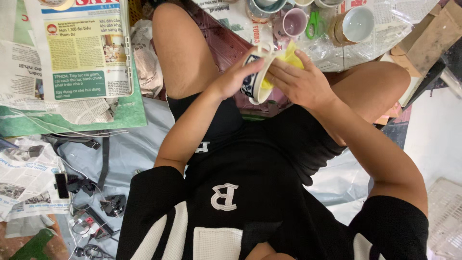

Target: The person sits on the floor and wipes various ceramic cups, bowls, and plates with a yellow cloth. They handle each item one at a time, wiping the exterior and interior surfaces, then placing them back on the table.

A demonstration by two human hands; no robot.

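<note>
My left hand [234, 77] grips a white cup with a dark blue pattern [254, 79] by its side, tilted so its mouth faces right. My right hand [301, 82] presses a yellow cloth [288, 58] into the cup's mouth, fingers curled over the rim. Both hands are held above my lap, between my bare knees. I am seated, in black shorts and a black-and-white shirt.
Several cups stand at the top, among them a pink one [293, 22] and a white-lined brown one [355, 25], with green scissors [314, 24] between. Newspapers [82, 48] lie at left, cables and small gadgets [91, 212] lower left, cardboard [428, 38] right, a white basket [445, 216] lower right.
</note>
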